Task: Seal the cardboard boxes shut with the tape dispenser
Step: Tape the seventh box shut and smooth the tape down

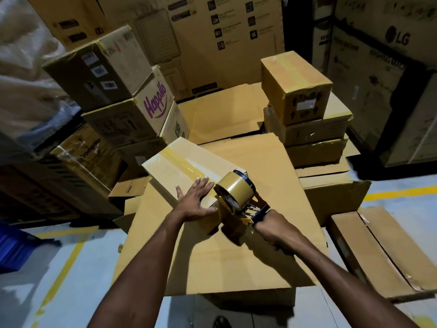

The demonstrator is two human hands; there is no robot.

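Left hand (196,202) open flat, pinning box (165,172) against sliding; right hand (275,230) clenched round dispenser (236,191) at box's near end, for tape (182,162) wrap-over.

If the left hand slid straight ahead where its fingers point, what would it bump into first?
Probably the shiny tape strip on the box under the left hand; its fingertips look almost on it. The tape roll sits beside that line.

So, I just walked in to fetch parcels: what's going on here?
A person is taping a long box shut. The left hand presses flat on its top; the right hand grips the tape dispenser at the near end. A tape strip already runs along the top seam. The box lies on larger cardboard.
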